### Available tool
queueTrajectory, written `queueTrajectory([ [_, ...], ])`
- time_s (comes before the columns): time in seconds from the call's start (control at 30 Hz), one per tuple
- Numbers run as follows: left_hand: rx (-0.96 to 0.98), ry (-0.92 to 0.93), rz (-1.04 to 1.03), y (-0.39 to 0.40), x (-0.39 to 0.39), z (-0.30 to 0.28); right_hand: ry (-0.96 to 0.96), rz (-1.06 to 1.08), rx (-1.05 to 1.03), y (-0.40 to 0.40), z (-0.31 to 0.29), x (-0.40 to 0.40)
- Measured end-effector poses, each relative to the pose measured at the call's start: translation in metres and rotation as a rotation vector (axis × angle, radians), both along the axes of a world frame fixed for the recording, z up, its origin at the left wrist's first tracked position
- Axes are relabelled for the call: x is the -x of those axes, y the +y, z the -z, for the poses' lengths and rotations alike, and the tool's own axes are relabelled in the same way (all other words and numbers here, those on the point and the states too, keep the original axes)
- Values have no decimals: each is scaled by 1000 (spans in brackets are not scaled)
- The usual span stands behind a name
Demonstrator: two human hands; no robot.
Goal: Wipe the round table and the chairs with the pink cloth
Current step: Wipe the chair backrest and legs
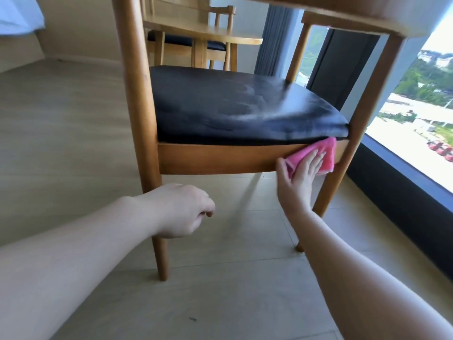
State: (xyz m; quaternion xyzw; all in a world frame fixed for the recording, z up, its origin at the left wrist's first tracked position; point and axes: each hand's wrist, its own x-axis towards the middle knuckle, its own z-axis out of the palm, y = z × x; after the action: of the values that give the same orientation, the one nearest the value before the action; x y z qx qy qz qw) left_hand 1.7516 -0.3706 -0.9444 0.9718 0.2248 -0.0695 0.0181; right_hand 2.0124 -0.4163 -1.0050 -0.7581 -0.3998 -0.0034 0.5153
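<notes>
1. The right hand (302,171) lay flat with straight fingers, pressing the pink cloth (323,155) against the wooden seat rail (215,159) of the near chair (137,99) — part of the cloth was hidden under the palm.
2. Left of it, the left hand (182,209) hovered, loosely curled and holding nothing.
3. Above the hands sat the black cushion (240,106).
4. Beyond, the round table (220,36) and a second chair (221,23) were partly hidden — the near chair's back was cut off at the top edge.
</notes>
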Motion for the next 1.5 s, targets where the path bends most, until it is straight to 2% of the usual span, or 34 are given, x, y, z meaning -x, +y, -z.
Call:
queueTrajectory([
  [0.2, -24, -36, -22, -1, 41, -10, -213, -100, -47, 5, 25, 75],
  [0.3, -35, -170, -71, 3, 63, -24, -306, -369, -107, -1, 24, 122],
  [0.4, -49, -337, -124, 9, 84, -38, -119, -675, -97, -9, -1, 174],
  [0.5, -56, -448, -148, 14, 105, -53, 167, -764, -22, -16, -44, 213],
  [0.63, 87, -513, -293, 16, 146, -100, 414, -887, 51, -19, -122, 252],
  [0.77, 223, -355, -348, 25, 198, -198, 537, -928, 137, -12, -221, 296],
  [0.93, 318, -193, -458, 48, 253, -368, 555, -929, 303, 7, -377, 339],
  [1.0, 349, -198, -473, 59, 270, -446, 494, -905, 376, 20, -446, 352],
  [1.13, 387, -237, -467, 85, 303, -606, 347, -804, 391, 48, -594, 373],
  [1.23, 370, -252, -424, 102, 325, -700, 277, -805, 410, 69, -684, 392],
  [1.33, 330, -263, -414, 120, 339, -754, 212, -777, 336, 96, -739, 409],
  [1.43, 276, -344, -444, 142, 342, -774, 282, -698, 207, 125, -764, 419],
  [1.5, 233, -423, -458, 158, 335, -779, 303, -570, 154, 145, -770, 420],
])
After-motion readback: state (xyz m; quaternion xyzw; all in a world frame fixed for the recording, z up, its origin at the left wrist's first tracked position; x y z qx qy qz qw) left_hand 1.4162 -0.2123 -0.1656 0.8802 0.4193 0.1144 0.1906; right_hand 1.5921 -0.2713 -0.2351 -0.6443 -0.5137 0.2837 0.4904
